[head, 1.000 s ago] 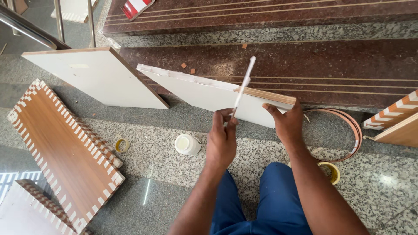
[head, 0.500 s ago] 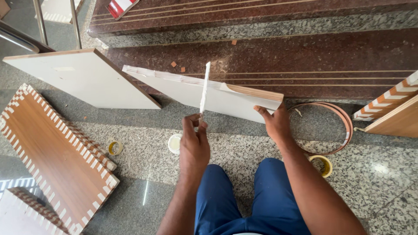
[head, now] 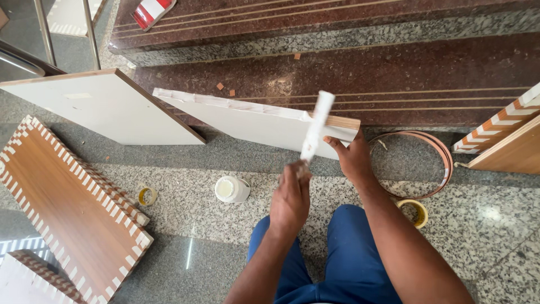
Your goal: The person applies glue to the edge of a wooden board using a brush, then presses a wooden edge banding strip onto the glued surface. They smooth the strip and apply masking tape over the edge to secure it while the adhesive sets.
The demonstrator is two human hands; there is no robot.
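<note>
A white laminated board stands on its long edge on the granite floor, leaning toward the dark stone step. Its top edge is smeared with white glue on the left and bare wood on the right. My right hand grips the board's right end. My left hand holds a flat white glue-covered stick upright in front of the board, its tip near the top edge.
A white glue pot stands open on the floor left of my left hand. A second white board leans at the left. A wood-grain panel edged with tape pieces lies lower left. A coil of edge banding and tape rolls lie at the right.
My left hand has drawn the stick back from the board's top edge toward me and lower. The view has shifted slightly.
</note>
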